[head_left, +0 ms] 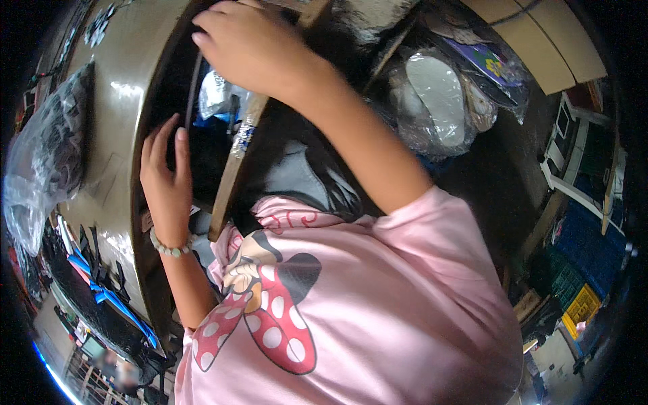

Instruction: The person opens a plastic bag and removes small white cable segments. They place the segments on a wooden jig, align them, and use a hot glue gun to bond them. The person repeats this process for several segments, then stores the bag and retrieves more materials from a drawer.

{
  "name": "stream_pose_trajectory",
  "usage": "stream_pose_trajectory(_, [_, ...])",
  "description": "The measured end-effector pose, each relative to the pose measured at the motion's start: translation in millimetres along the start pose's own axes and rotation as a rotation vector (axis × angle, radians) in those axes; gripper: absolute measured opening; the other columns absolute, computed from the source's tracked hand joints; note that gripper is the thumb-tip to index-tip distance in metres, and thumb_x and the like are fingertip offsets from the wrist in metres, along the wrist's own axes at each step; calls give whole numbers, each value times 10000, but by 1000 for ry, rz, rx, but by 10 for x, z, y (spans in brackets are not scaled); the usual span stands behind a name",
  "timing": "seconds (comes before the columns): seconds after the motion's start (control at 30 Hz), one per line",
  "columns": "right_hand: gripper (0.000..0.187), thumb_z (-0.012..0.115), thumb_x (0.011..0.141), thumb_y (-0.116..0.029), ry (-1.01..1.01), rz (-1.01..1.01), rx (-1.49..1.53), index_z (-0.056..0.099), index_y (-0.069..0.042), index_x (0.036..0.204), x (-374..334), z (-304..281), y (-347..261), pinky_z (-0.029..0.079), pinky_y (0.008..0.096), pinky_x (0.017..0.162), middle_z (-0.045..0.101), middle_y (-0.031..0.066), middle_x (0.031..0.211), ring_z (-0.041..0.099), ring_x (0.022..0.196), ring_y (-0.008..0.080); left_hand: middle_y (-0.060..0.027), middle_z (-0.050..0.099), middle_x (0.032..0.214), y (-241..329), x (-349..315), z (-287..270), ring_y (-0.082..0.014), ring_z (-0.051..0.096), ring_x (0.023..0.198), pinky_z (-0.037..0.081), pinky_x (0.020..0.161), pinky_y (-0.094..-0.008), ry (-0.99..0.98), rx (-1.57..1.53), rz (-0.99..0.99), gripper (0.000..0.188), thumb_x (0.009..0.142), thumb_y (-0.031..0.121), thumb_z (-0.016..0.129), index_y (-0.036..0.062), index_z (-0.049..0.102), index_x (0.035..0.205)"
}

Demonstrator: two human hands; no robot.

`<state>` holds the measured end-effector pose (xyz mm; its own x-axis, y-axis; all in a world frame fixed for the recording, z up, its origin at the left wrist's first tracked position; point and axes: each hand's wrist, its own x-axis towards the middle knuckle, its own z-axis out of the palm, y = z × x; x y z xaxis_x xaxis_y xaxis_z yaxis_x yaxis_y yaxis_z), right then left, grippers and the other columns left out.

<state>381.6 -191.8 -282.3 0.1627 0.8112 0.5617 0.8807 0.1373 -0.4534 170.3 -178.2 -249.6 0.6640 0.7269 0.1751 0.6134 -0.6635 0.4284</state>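
Observation:
My left hand, with a beaded bracelet on its wrist, is raised beside the edge of the brown tabletop. Its fingers and thumb are apart, with nothing visible between them. Farther up, my right hand reaches over the dark gap along that edge, its fingers bent and close together. Whatever they hold, if anything, is hidden. A thin dark strip runs in the gap between the two hands. Below my right hand, a worn wooden slat slants past a clear plastic bag with whitish contents.
A plastic bag of dark pieces rests on the tabletop at left. Bagged pale sole-shaped pieces lie at the upper right, below a cardboard box. A white frame and a yellow crate stand farther right.

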Motion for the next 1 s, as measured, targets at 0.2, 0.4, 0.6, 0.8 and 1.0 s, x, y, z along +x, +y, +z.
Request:
stream_pose_trajectory(0.2, [508,652,765,-422,-376,119,-66,597,-89,1144,-344,-547,-160,396,425,957,485,196,1266,484,1114,390,-197,577,1052,-67,-190,-124,-366,579,919,471,793,-409,-260,133,-82,464,696,111,720,59,571,1133])
stream_pose_trajectory(0.4, [355,693,731,-283,-568,98,-198,659,-41,987,234,49,-96,497,451,814,542,259,1072,590,932,399,-252,602,860,-320,-8,164,-414,579,792,464,695,-453,12,49,-102,455,721,-39,594,14,500,1163])
stream_pose_trajectory(0.6, [295,570,821,-141,-561,274,-108,612,107,975,458,323,152,524,409,757,542,327,1082,647,847,364,-290,542,1109,-226,-33,2,-459,508,1030,428,870,-456,-31,-197,-50,501,815,-33,495,71,429,1300])
stream_pose_trajectory(0.8, [400,590,883,-260,-292,453,465,548,4,1181,46,-574,-97,495,280,785,587,146,1119,605,951,205,-213,578,1102,-164,-327,-432,-385,578,953,480,806,-411,-41,-116,-94,376,819,-28,519,83,560,1176])
stream_pose_trajectory(1.0, [274,589,840,-101,-295,150,-99,590,-28,1104,-683,-807,-576,413,396,948,493,187,1242,538,1068,320,-130,555,923,-195,-210,-129,-294,554,898,487,736,-386,-260,-112,156,311,690,26,580,57,616,998])
